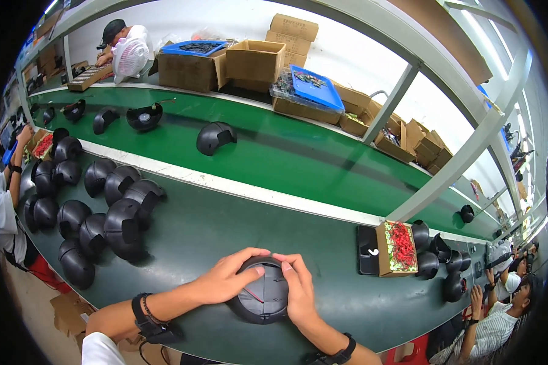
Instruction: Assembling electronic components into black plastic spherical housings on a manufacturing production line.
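- Black helmet shell (263,295), inner side up, on green bench (225,225) at six o'clock.
- Left hand (228,278) and right hand (298,291) clamped on shell rims from nine and three; best kept pressing evenly, thumbs clear of red wire inside.
- Piled helmet shells (103,213) at nine o'clock; box of red parts (399,246) at three, both well apart.

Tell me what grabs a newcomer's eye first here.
Front and centre, the left hand and right hand press on a dark helmet shell on the green table. To the left lies a cluster of black shells. At the right stands a small box of red parts.
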### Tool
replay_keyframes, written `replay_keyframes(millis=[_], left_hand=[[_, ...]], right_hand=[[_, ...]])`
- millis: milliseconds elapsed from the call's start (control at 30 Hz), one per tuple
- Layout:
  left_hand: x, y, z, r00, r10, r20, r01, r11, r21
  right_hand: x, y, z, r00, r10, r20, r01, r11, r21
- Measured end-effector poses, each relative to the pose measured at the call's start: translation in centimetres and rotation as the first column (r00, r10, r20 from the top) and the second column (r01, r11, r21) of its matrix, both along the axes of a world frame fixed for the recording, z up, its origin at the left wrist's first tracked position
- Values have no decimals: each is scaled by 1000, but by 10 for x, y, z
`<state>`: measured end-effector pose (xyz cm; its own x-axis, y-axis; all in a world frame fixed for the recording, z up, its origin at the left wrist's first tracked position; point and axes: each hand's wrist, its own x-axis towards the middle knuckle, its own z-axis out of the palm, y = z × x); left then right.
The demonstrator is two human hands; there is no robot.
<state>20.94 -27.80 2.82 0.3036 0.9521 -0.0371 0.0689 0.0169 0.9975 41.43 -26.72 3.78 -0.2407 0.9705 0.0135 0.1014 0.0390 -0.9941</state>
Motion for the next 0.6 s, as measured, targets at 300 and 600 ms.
replay_keyframes(millis=[300,600], left_hand=[[-5,12,0,960,-130,249,149,987,-60],[10,2,-4,959,90,269,-101,995,25]], right_hand=[[-3,-3,-16,995,-59,-86,68,992,104],[-7,3,-17,968,-229,-107,243,960,142]])
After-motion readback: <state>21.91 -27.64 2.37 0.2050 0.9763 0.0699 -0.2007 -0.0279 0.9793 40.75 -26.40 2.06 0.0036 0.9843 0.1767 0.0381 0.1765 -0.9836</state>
